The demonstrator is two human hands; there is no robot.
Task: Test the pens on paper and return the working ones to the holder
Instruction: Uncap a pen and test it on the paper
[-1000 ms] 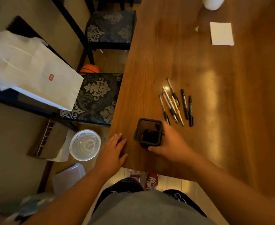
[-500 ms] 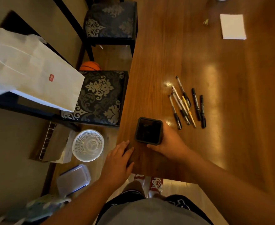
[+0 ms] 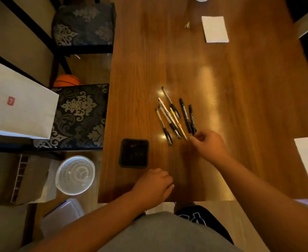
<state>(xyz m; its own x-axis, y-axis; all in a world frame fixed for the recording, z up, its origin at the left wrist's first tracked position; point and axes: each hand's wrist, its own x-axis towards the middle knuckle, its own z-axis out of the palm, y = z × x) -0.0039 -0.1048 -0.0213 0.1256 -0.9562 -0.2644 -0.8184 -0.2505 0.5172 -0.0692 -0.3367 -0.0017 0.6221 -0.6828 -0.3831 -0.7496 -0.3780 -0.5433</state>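
Seven pens (image 3: 171,103), one holder (image 3: 134,153), two papers (image 3: 215,29). Left hand (image 3: 153,184) fingers curl, empty. Right hand (image 3: 210,145) fingers by a black pen (image 3: 192,119), grip unclear.

- The pens (image 3: 173,114) lie flat in a loose bunch, nearly side by side. Most are black or see-through, and one is yellow.
- The holder (image 3: 134,153) is a black square cup. It stands just beside the pens.
- A white paper (image 3: 215,29) lies flat, far from the pens.
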